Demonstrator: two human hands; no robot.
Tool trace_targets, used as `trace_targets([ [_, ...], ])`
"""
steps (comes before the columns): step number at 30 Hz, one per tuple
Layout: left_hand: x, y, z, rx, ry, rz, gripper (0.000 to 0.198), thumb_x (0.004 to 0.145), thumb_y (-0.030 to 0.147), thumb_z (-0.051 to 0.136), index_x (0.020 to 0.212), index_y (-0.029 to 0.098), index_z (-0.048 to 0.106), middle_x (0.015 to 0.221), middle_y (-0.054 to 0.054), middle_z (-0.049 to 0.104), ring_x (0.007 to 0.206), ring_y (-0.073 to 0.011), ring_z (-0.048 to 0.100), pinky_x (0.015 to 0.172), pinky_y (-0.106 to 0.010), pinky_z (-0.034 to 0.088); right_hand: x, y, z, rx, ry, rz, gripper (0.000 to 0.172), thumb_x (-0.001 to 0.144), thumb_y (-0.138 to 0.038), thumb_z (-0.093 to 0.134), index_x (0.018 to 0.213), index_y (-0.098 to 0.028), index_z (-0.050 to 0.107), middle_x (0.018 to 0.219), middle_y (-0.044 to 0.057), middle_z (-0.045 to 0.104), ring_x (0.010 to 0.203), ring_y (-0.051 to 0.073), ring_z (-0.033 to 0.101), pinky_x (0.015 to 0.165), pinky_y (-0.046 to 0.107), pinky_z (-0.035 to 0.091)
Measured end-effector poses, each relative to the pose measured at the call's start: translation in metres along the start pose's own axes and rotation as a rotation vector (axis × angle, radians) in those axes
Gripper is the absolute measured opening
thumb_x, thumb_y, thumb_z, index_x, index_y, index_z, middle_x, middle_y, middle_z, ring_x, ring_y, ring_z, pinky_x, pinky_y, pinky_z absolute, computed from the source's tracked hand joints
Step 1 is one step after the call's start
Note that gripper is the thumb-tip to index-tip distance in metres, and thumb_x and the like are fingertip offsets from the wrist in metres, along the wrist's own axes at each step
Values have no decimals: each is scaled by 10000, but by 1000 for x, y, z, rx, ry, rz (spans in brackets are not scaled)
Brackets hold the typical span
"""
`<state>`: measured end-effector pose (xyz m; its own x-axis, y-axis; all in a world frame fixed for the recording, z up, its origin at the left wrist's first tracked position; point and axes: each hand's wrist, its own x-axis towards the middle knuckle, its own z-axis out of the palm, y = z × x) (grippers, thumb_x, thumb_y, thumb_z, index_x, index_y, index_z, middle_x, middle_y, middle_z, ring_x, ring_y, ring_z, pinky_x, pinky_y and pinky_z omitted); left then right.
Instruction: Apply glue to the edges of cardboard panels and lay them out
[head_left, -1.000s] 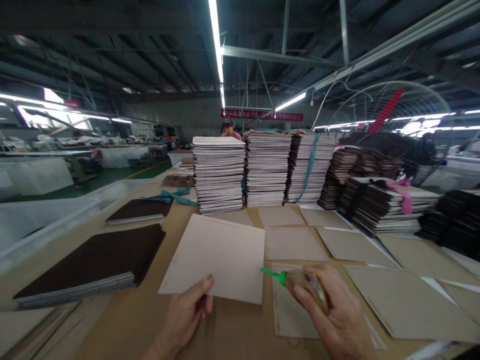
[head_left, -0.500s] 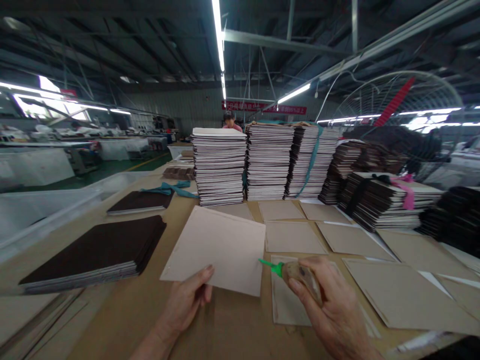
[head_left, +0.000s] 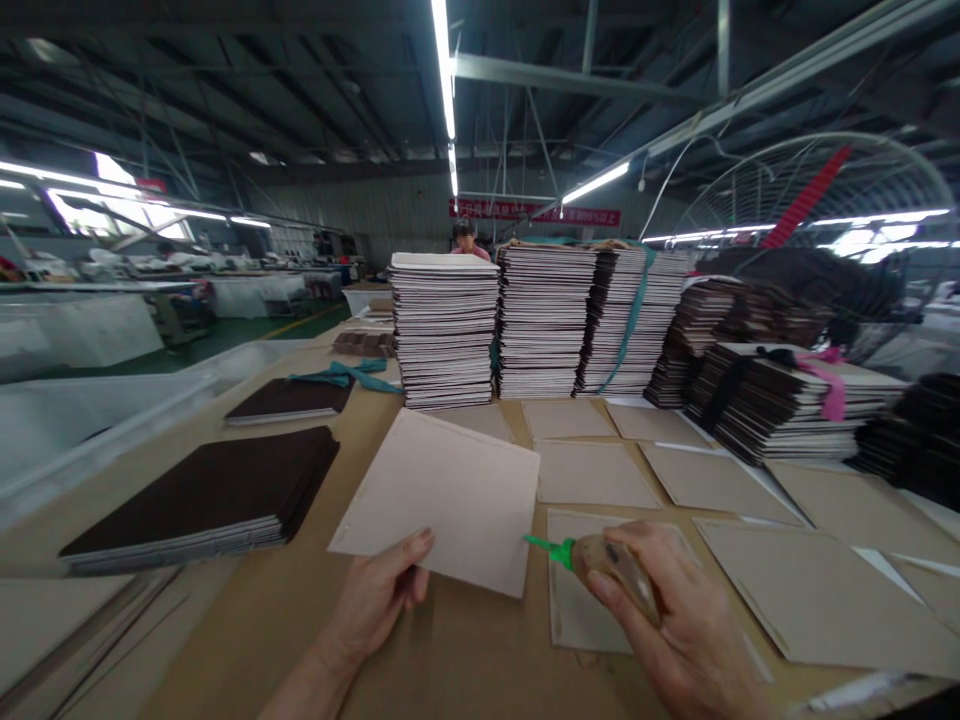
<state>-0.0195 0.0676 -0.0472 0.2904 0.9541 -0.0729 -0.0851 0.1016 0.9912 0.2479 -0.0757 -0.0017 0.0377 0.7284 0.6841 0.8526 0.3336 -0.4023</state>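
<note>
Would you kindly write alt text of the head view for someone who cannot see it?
A person's left hand holds a pale card while the right hand grips a bottle, its green nozzle near the card's right edge. More cards lie on the table, with dark piles at left and tall stacks behind.

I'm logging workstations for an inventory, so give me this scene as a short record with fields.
Left hand: holds a pale board by its near edge, thumb on top
Right hand: grips a squeeze bottle with a green nozzle
Nozzle tip: at the board's right edge; contact unclear
Left side: dark stack
Right side: flat tan boards
Behind: three tall stacks, teal strap down the right one
</note>
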Motion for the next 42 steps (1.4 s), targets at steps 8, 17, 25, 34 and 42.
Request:
trace_targets([
  [8,3,-3,-2,6,-4,29,498,722,503,698,402,150,554,398,1,466,429,-82,402,452,-193,313,-9,-4,-1,-4,-62,-30,162,957,-305,515,1101,-231,524,1023,38,575,908,177,589,733,275,487],
  [17,2,1,1,-30,29,5,472,688,490,729,418,144,557,389,0,472,406,-75,392,421,-187,298,-14,-9,0,65,-115,-47,151,951,-272,519,1091,-214,518,992,47,576,867,175,594,701,269,495],
  [25,2,5,3,-59,66,25,443,656,469,751,426,146,553,387,10,467,399,-70,380,404,-181,281,-13,-10,3,56,-105,-60,148,941,-259,524,1081,-211,526,989,57,583,869,184,600,703,279,507],
  [34,1,6,3,-60,51,24,450,683,451,741,415,141,555,389,3,468,403,-72,385,401,-182,279,-13,-9,3,68,-133,-17,142,944,-274,523,1076,-221,522,990,49,579,877,184,591,713,290,502],
  [42,6,2,1,-115,72,46,414,672,427,765,452,131,575,432,9,493,418,-65,406,401,-162,302,-11,-9,-8,80,-113,-10,155,940,-311,537,1071,-227,533,992,46,585,880,190,602,704,279,511],
])
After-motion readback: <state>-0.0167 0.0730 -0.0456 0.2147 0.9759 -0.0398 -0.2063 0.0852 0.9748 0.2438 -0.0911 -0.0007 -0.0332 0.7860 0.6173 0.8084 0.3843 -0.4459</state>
